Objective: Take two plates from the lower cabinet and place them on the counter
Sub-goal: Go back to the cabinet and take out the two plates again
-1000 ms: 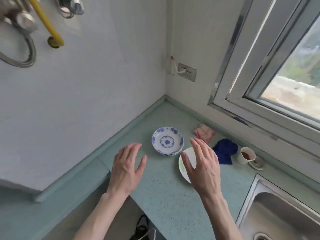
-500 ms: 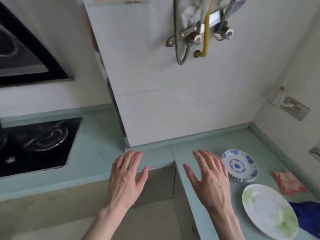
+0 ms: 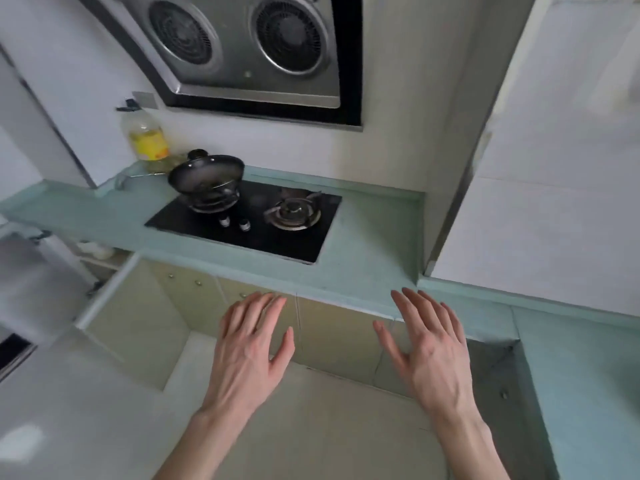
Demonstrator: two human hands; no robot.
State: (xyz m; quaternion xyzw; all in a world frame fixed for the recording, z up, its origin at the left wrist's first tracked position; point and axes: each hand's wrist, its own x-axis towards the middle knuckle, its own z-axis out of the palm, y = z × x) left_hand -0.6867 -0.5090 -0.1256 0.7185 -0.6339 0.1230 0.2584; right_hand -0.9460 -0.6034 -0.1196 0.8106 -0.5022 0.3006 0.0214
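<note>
Hovering: left hand (image 3: pixel 247 355) and right hand (image 3: pixel 427 355), fingers spread, nothing held, before beige lower cabinet doors (image 3: pixel 332 334) under pale green counter (image 3: pixel 367 258). Black wok (image 3: pixel 206 174) on black gas hob (image 3: pixel 249 220), yellow oil bottle (image 3: pixel 145 140) behind. Plates out of view.

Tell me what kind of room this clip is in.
Most likely a home kitchen: a two-burner gas hob set into a green counter, a range hood above it, a black pan on one burner, cabinet doors below.
</note>
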